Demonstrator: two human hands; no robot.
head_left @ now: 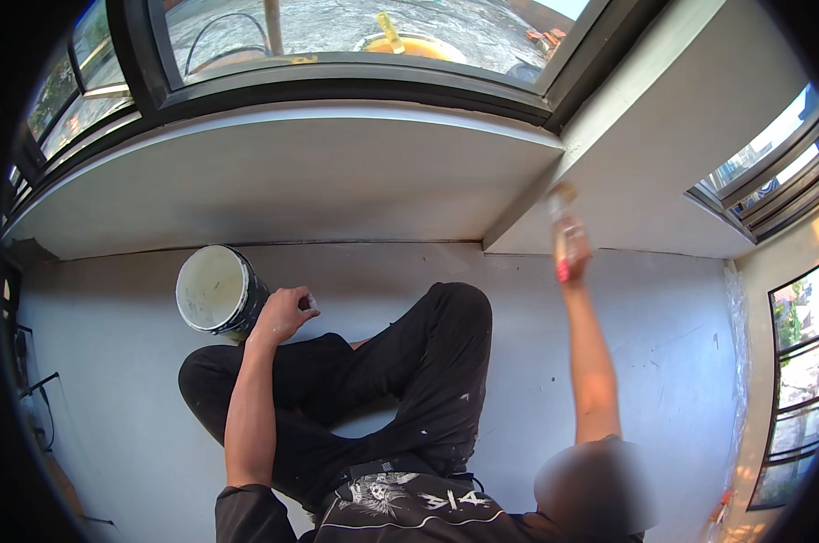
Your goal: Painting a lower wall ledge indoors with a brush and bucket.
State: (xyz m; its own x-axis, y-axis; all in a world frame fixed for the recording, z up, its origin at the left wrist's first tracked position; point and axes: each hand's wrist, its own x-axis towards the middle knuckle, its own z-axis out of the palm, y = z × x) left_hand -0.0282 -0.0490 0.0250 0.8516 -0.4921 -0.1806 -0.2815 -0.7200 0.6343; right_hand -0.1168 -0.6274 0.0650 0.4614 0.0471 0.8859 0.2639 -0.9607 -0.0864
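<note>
My right hand [572, 249] is stretched out to the right, wrapped round the handle of a paintbrush [563, 197]. The brush points up, bristles close to the corner where the low wall meets the pillar; motion blurs it, and whether it touches cannot be told. Resting by my bent knee, my left hand [285, 313] is loosely curled, with nothing plainly in it. Just left of that hand stands a paint bucket [212, 288], whitish inside and dark outside, its rim smeared with pale paint. My crossed legs [409, 362] are in dark, paint-spotted trousers.
Ahead runs a pale low wall [337, 172] under a dark-framed window [355, 83]. A pale pillar [663, 136] juts out at the right. Clear plastic sheeting [738, 335] lies along the right edge of the grey floor [536, 380]. Dark thin-legged items [40, 389] stand at far left.
</note>
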